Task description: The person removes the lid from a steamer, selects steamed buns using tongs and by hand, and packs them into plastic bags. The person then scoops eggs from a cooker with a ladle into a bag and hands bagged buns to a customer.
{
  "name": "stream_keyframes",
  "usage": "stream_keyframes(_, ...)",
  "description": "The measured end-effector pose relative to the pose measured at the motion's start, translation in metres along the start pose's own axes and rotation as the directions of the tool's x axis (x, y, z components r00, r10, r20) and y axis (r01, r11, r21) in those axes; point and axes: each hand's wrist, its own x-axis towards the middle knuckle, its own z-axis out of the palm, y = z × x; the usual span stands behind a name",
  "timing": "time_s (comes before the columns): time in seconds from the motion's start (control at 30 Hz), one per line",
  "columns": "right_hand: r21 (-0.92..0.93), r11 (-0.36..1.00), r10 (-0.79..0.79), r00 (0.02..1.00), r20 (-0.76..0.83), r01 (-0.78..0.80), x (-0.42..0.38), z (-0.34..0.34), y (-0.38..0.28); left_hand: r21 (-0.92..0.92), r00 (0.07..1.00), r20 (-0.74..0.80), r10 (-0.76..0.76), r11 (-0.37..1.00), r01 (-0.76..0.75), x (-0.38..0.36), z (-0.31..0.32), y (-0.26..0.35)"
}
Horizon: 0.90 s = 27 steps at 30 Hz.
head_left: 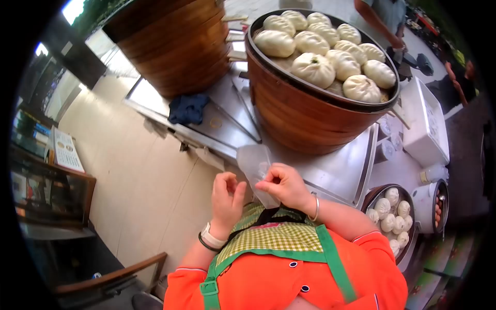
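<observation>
In the head view, my right hand [287,185] pinches a thin, clear plastic bag [254,159] between thumb and fingers. The bag hangs in front of my apron, near the edge of the metal table [330,173]. To its left is my left hand [228,200], raised with curled fingers and the thumb apart, nothing visible in it. Beyond the hands stands a large round bamboo steamer [310,121] full of pleated steamed buns [313,70]. Long metal tongs [235,120] lie beside it, near a dark blue cloth [188,109].
A tall stack of steamers [175,49] stands at the back left. On the right are a white foam box [426,124], a smaller steamer of buns [391,217] and a pot with eggs [426,212]. Another person [382,20] stands beyond the table.
</observation>
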Motion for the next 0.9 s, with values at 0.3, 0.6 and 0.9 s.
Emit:
stream_keyframes(0.3, 0.338, 0.941, 0.091, 0.944, -0.319, 0.024, -0.038, -0.073, -0.02, -0.738, 0.773, 0.628, -0.096, 0.243, 0.63, 0.043, 0.034, 0.048)
stream_keyframes(0.6, 0.597, 0.645, -0.112, 0.832, -0.543, 0.477, -0.023, -0.139, -0.098, -0.44, 0.349, 0.877, 0.331, 0.846, 0.303, 0.129, 0.006, 0.09)
stream_keyframes(0.9, -0.311, 0.925, -0.363, 0.747, -0.557, 0.218, 0.013, -0.097, -0.094, -0.441, 0.672, 0.444, 0.593, 0.797, -0.413, 0.131, 0.018, 0.113)
